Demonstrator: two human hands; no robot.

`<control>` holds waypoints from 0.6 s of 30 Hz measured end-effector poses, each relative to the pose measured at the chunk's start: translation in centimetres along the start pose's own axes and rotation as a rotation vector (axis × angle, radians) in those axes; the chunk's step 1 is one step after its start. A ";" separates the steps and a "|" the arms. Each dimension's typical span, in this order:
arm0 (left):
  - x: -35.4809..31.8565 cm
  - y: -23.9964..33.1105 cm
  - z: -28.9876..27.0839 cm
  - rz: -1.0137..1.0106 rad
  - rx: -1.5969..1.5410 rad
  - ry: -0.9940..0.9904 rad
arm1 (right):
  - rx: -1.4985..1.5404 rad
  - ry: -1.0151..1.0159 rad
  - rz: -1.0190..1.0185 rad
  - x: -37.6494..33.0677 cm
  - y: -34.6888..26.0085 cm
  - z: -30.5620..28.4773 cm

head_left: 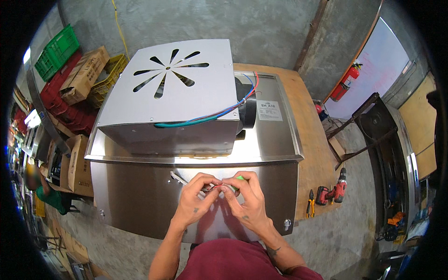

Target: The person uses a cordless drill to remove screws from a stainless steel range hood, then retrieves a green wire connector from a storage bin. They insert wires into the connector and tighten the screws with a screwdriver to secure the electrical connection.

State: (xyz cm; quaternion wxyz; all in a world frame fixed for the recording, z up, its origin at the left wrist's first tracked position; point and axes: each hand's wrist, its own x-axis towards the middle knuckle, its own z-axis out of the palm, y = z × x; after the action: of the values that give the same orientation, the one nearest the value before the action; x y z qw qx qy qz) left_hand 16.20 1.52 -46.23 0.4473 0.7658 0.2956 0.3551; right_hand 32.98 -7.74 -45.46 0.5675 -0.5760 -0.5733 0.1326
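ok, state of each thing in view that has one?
Left hand: fingers pinched on red wire
Right hand: fingers pinched there too
Red wire: held between both hands
Green item: mostly hidden behind right fingers
Metal box: set on steel surface
Coloured wire bundle: draped along box edge, upper ends splayed
Pliers: laid down, unheld
Drill: laid down, unheld

And here the left hand and right hand meet, fingertips pinching a thin red wire above the shiny stainless-steel panel! Beyond sits a pale grey metal box with petal-shaped slots, green-blue-red wires along its edge; over right, yellow-and-black pliers beside a red-and-black cordless drill.
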 end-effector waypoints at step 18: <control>-0.5 1.1 1.5 -0.123 0.023 0.183 | 0.943 0.070 0.641 -2.4 3.3 1.4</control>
State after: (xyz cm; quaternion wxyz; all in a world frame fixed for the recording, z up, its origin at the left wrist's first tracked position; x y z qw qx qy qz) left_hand 17.23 -0.02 -45.94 0.4307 0.7154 0.3858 0.3921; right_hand 32.82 -7.99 -49.70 0.7132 -0.4097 -0.2295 0.5204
